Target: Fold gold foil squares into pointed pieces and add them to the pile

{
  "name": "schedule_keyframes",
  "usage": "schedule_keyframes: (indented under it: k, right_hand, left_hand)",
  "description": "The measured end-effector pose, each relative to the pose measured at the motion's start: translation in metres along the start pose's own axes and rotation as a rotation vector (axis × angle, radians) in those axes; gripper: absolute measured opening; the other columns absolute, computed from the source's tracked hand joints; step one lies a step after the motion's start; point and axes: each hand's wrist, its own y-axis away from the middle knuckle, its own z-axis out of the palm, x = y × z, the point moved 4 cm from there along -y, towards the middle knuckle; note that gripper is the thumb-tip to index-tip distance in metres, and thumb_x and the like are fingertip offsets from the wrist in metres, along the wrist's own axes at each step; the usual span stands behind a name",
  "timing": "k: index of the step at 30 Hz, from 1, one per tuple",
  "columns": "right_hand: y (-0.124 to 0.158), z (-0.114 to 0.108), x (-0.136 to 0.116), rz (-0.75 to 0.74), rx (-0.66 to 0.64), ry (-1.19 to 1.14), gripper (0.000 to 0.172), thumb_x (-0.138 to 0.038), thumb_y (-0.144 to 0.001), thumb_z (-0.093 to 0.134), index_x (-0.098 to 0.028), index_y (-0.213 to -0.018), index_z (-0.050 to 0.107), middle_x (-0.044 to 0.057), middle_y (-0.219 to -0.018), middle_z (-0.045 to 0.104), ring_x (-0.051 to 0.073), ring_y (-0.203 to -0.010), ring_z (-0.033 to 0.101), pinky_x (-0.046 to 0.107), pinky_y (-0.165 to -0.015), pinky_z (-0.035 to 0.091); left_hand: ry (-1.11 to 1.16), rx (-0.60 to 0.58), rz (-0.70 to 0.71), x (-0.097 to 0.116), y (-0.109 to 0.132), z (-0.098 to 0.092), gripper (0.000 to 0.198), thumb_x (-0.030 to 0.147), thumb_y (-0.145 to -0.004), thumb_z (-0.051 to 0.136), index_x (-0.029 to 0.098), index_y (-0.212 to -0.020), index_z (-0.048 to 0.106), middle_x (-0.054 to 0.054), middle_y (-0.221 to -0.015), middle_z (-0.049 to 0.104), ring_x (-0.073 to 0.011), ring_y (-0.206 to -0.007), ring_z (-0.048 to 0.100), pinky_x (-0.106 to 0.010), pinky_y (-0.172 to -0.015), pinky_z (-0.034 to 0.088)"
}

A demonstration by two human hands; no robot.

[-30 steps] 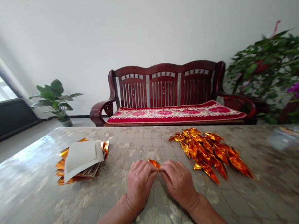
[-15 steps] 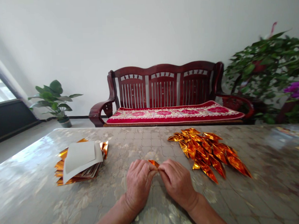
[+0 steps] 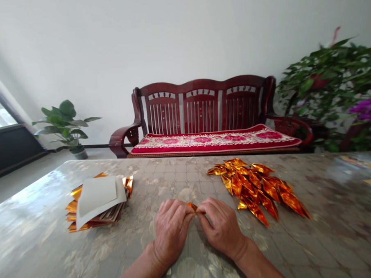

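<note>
My left hand (image 3: 171, 224) and my right hand (image 3: 220, 222) meet over the near middle of the table, thumbs and fingers pinched together. Between them they grip a small piece of orange-gold foil paper (image 3: 192, 206); most of it is hidden behind my fingers. To the right lies a heap of folded gold foil paper shapes (image 3: 255, 185), pointed at both ends. On the left is a stack of foil paper sheets (image 3: 97, 200), gold edges sticking out, with plain pale-grey sides facing up on top.
The table (image 3: 162, 172) has a patterned, glossy cover. A clear plastic bag (image 3: 352, 166) lies at its right end. Beyond the far edge stands a dark red wooden bench (image 3: 202, 101) with a red patterned cushion (image 3: 216, 140). Potted plants (image 3: 68, 119) flank it.
Less of the foil shows between my fingertips, and my right hand's fingers have shifted slightly. The whole view has moved a little; the heap and stack look unchanged.
</note>
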Motion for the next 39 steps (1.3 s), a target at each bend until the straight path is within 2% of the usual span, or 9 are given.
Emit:
schedule_keyframes:
  k: [12, 17, 22, 29, 32, 35, 37, 39]
  right_hand:
    - [0.001, -0.003, 0.004, -0.011, -0.019, -0.030, 0.016, -0.015, -0.093, 0.049, -0.021, -0.081, 0.058, 0.002, -0.073, 0.060, 0.015, -0.070, 0.057, 0.027, -0.066, 0.043]
    - [0.003, -0.005, 0.012, 0.054, 0.053, -0.051, 0.014, -0.014, -0.094, 0.049, -0.021, -0.094, 0.060, 0.004, -0.082, 0.064, 0.017, -0.079, 0.061, 0.028, -0.071, 0.048]
    - [0.005, 0.000, 0.004, -0.006, 0.048, -0.037, 0.008, -0.017, -0.093, 0.055, -0.020, -0.096, 0.061, 0.004, -0.084, 0.065, 0.018, -0.082, 0.062, 0.029, -0.074, 0.049]
    - [0.004, 0.001, 0.002, 0.002, 0.068, -0.001, 0.011, -0.018, -0.095, 0.055, -0.021, -0.088, 0.063, 0.003, -0.078, 0.064, 0.016, -0.077, 0.061, 0.028, -0.072, 0.048]
    - [0.004, 0.000, 0.012, 0.095, 0.125, -0.088, 0.010, -0.018, -0.094, 0.056, -0.022, -0.087, 0.063, 0.002, -0.080, 0.064, 0.015, -0.077, 0.061, 0.027, -0.071, 0.047]
    - [0.004, 0.001, 0.027, 0.260, 0.203, -0.239, 0.012, -0.022, -0.091, 0.058, -0.022, -0.079, 0.061, 0.001, -0.078, 0.062, 0.015, -0.072, 0.059, 0.026, -0.065, 0.047]
    - [0.006, 0.005, 0.039, 0.414, 0.244, -0.363, 0.014, -0.028, -0.087, 0.061, -0.021, -0.075, 0.061, 0.000, -0.072, 0.060, 0.015, -0.066, 0.056, 0.026, -0.060, 0.045]
    - [0.009, 0.012, 0.049, 0.590, 0.258, -0.515, 0.017, -0.035, -0.083, 0.065, -0.021, -0.075, 0.060, -0.002, -0.065, 0.058, 0.014, -0.059, 0.053, 0.025, -0.055, 0.044]
  left_hand:
    - [-0.031, 0.041, 0.034, 0.000, 0.001, -0.004, 0.018, 0.017, -0.097, 0.053, 0.021, -0.082, 0.063, -0.002, -0.077, 0.066, -0.0166, -0.074, 0.055, -0.031, -0.072, 0.038]
    - [-0.092, 0.063, 0.059, -0.007, -0.001, -0.008, 0.012, 0.019, -0.095, 0.058, 0.022, -0.085, 0.064, -0.001, -0.079, 0.068, -0.0169, -0.075, 0.056, -0.031, -0.071, 0.036]
    - [-0.118, 0.053, 0.062, -0.009, -0.001, -0.005, 0.011, 0.020, -0.094, 0.059, 0.024, -0.087, 0.067, -0.001, -0.079, 0.069, -0.0174, -0.076, 0.056, -0.032, -0.071, 0.035]
    - [-0.092, 0.034, 0.088, 0.000, -0.002, -0.004, 0.012, 0.023, -0.094, 0.060, 0.025, -0.087, 0.069, 0.000, -0.079, 0.070, -0.0168, -0.074, 0.057, -0.031, -0.071, 0.036]
    - [-0.047, 0.077, -0.024, -0.013, -0.001, -0.001, 0.011, 0.026, -0.095, 0.058, 0.025, -0.102, 0.067, -0.002, -0.093, 0.071, -0.0185, -0.086, 0.061, -0.032, -0.077, 0.041]
    - [0.028, 0.197, -0.278, -0.039, 0.004, 0.005, 0.018, 0.026, -0.095, 0.052, 0.021, -0.110, 0.062, -0.005, -0.101, 0.069, -0.0194, -0.091, 0.063, -0.034, -0.082, 0.047]
    - [0.155, 0.165, -0.439, -0.056, 0.009, 0.016, 0.024, 0.024, -0.093, 0.051, 0.021, -0.115, 0.060, -0.006, -0.104, 0.069, -0.0183, -0.088, 0.065, -0.034, -0.079, 0.051]
    - [0.359, 0.065, -0.547, -0.065, 0.012, 0.030, 0.031, 0.022, -0.089, 0.053, 0.019, -0.120, 0.058, -0.008, -0.110, 0.070, -0.0170, -0.085, 0.067, -0.033, -0.078, 0.054]
